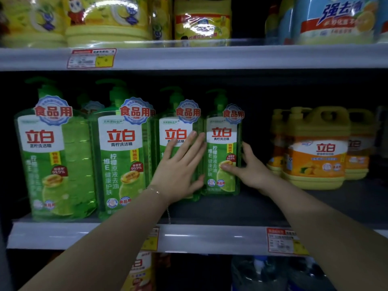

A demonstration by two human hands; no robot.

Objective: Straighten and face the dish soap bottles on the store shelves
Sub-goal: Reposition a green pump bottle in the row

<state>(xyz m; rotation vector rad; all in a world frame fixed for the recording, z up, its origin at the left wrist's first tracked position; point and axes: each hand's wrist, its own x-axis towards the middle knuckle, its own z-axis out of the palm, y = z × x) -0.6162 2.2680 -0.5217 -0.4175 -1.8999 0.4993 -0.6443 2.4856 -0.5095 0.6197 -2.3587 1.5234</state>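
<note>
Two hands are seen on the green dish soap bottles of the middle shelf (210, 238). The left hand (178, 171) is laid flat, with fingers spread and released, against the front of the third green bottle (174, 131); nothing is grasped by it. A thin bracelet (154, 190) is worn on its wrist. The right hand (249, 166) is closed around the fourth green bottle (222, 143): the thumb is pressed on the front label and the fingers are wrapped around the right side. These two bottles stand upright, touching each other, set further back than the first green bottle (52, 156) and the second green bottle (121, 156), which are placed at the shelf edge on the left. All four labels are turned to the front. To the right, well apart, yellow jugs with orange labels (315, 150) are kept on the same shelf. Above, yellow containers (105, 19) and a blue jug (336, 19) are stored on the upper shelf (210, 57). Price tags (281, 240) are fixed on the shelf rails.
</note>
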